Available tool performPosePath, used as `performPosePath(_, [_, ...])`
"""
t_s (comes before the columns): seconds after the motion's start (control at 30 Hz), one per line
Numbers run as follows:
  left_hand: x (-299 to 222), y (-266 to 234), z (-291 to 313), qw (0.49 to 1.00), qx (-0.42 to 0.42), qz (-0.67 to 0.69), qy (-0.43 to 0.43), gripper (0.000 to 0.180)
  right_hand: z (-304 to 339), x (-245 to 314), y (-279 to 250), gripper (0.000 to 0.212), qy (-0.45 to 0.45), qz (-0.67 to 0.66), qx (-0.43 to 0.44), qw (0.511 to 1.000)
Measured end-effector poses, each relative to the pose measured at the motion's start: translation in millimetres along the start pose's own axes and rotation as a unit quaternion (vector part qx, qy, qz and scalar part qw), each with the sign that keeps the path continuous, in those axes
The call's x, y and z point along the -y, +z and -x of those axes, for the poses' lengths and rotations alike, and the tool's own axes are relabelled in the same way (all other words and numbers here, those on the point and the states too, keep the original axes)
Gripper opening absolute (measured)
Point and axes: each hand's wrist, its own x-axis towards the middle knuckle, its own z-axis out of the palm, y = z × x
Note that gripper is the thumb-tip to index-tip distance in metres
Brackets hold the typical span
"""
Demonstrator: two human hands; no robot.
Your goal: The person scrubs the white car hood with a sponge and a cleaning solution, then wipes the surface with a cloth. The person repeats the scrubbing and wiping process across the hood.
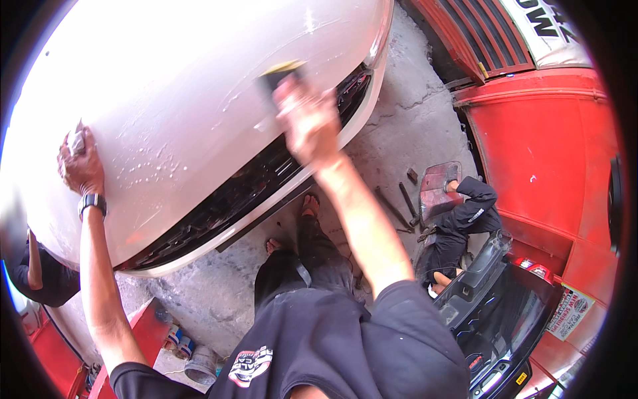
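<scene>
The light-coloured car hood fills the upper left, wet with droplets and streaks. On its left part rests my left hand, closed round a crumpled whitish wad, perhaps a rag. A dark watch is on that wrist. Toward the hood's front edge, my right hand is smeared by motion. It grips a dark, flat block with a yellow edge, which looks pressed to the hood. The block's exact kind is too blurred to tell.
The dark front grille runs below the hood. At right, another person sits low beside a removed dark car part; tools lie on the concrete. A second person is at far left. A bucket stands lower left.
</scene>
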Motion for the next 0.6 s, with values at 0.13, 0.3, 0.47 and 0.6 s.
performPosePath(0.13, [-1.0,12.4,-2.2,0.999,0.007,0.031,0.004,0.063,-72.7,-147.4,-49.0,0.039,0.170,0.141,0.024,0.975])
performPosePath(0.3, [6.5,8.5,1.1,1.000,-0.001,-0.024,0.007,0.056,-31.9,-79.5,-8.8,0.047,0.115,0.091,0.014,0.989])
performPosePath(0.47, [11.8,1.3,0.3,1.000,-0.007,-0.008,0.015,0.054,-54.9,-129.0,-24.3,0.034,0.052,0.029,0.018,0.998])
performPosePath(0.6, [-7.0,10.3,2.9,1.000,0.001,0.020,-0.001,0.052,-163.7,-236.6,-36.9,0.043,0.162,0.132,0.042,0.977])
